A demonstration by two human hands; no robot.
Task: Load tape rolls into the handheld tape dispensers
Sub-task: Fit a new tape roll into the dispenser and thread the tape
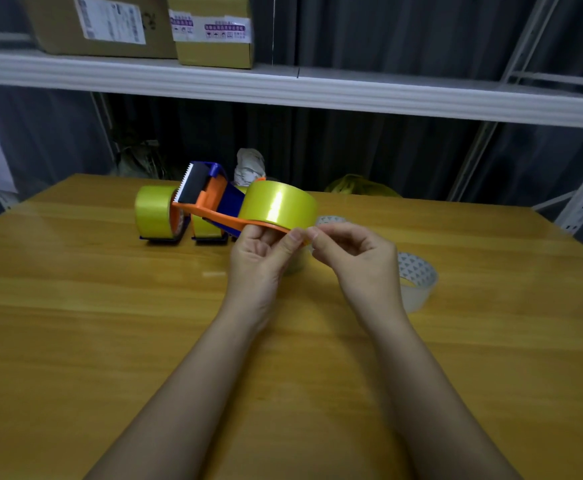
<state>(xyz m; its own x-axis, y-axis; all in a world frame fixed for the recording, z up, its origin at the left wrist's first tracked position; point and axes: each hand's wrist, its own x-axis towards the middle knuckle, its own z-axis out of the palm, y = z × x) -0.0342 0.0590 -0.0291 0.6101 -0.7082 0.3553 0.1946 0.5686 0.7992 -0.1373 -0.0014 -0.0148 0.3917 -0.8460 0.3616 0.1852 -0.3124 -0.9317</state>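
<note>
We've got a yellow tape roll (278,204) seated on the orange dispenser (210,211) held over the worktop (110,323) w/ left hand (260,252) gripping it, right hand (349,252) fingers pinching at the roll's edge — threading's prob. left, two dispensers (160,216) behind look loaded.

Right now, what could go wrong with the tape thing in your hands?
The toothed blade on the orange dispenser sits bare and could scratch a hand. The right hand pinches at the yellow roll's edge; loose tape might stick to fingers. The left hand alone holds the dispenser, so it could tip.
</note>
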